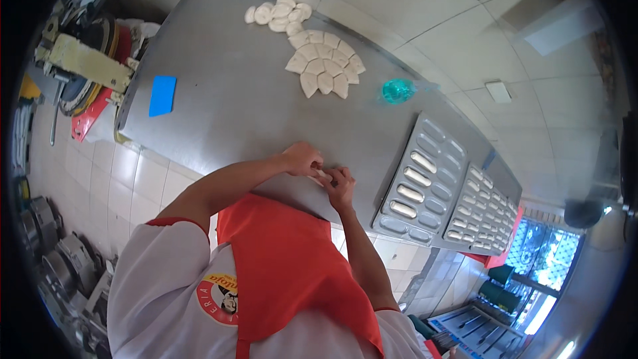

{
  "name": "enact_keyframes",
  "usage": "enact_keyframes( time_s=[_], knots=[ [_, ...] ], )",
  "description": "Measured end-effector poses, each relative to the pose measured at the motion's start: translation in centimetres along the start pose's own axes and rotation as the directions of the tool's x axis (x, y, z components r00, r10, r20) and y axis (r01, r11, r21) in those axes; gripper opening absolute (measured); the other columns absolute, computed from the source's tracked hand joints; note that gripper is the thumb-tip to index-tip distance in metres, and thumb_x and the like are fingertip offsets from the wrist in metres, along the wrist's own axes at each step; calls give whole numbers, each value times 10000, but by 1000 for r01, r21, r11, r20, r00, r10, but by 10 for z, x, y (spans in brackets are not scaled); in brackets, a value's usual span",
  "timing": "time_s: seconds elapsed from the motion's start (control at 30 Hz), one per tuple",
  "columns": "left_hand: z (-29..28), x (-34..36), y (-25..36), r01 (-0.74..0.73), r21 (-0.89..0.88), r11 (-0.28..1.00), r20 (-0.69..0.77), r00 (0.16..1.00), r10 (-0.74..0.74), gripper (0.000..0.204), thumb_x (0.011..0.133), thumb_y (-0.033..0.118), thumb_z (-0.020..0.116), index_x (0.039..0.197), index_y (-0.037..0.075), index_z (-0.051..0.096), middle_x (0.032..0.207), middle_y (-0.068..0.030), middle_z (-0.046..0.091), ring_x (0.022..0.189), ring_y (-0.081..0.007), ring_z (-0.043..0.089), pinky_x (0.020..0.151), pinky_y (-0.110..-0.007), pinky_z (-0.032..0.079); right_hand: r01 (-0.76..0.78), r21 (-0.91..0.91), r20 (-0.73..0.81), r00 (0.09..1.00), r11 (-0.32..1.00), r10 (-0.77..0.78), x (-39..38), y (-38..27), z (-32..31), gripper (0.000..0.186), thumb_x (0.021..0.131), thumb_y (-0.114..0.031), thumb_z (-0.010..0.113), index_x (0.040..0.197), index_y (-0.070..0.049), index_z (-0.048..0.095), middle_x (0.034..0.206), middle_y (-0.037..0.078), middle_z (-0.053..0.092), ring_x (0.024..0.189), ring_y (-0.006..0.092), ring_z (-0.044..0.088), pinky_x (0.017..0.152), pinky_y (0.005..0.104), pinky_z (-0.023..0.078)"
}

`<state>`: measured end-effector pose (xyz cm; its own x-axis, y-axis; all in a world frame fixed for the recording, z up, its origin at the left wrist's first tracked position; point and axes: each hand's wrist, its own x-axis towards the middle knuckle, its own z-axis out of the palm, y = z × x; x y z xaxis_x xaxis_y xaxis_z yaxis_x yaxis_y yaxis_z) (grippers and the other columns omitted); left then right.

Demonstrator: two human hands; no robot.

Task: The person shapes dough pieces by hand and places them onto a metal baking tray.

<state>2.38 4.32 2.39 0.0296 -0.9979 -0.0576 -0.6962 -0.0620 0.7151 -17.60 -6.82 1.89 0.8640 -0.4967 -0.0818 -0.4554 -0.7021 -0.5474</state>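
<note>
My left hand (304, 159) and my right hand (339, 185) come together over the near edge of the metal table (232, 80). Both are closed on a small pale piece of dough (322, 176), mostly covered by the fingers. Farther back lies a flat group of cut dough pieces (325, 60), fitted close together. Beyond it, to the left, rounded dough pieces (282, 13) sit in a loose cluster. Right of my hands, a moulded baking tray (425, 173) has several dough rolls (411, 193) in one row of its hollows; other hollows hold nothing.
A second tray (480, 209) full of dough rolls stands farther right. At the table's back right is a green, clear-topped bag or bottle (399, 91). A blue scraper (162, 96) lies at the left. Machinery (90, 66) stands past the left edge; a wall borders the far side.
</note>
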Motion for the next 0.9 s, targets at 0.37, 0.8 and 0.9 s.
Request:
enact_keyframes(
  time_s=[0.37, 0.8, 0.9],
  knots=[
    [13, -12, 15, 138, 48, 989, 76, 987, -142, 345, 786, 431, 715, 992, 156, 676, 982, -56, 652, 997, -242, 627, 946, -447, 425, -95, 21, 111, 989, 995, 92, -6, -1, 0, 442, 779, -404, 777, 1146, -172, 694, 986, 38, 617, 981, 237, 587, 884, 427, 364],
    [30, -32, -8, 15, 207, 978, -172, 985, 21, 412, 780, 449, 717, 1096, 188, 673, 1054, -16, 625, 1048, -207, 600, 999, -428, 391, 104, -86, -138, 984, 991, -115, -9, -23, 13, 373, 772, -377, 794, 1035, -144, 668, 955, 41, 631, 936, 248, 604, 861, 448, 365],
    [-4, -20, 10, 42, 137, 990, 116, 991, -59, 407, 778, 445, 722, 1081, 176, 674, 1110, -29, 608, 1128, -220, 554, 1007, -430, 390, 81, 23, -15, 997, 996, -81, -10, -7, 1, 382, 772, -375, 792, 1041, -140, 656, 970, 46, 627, 952, 253, 599, 849, 458, 376]
  ],
)
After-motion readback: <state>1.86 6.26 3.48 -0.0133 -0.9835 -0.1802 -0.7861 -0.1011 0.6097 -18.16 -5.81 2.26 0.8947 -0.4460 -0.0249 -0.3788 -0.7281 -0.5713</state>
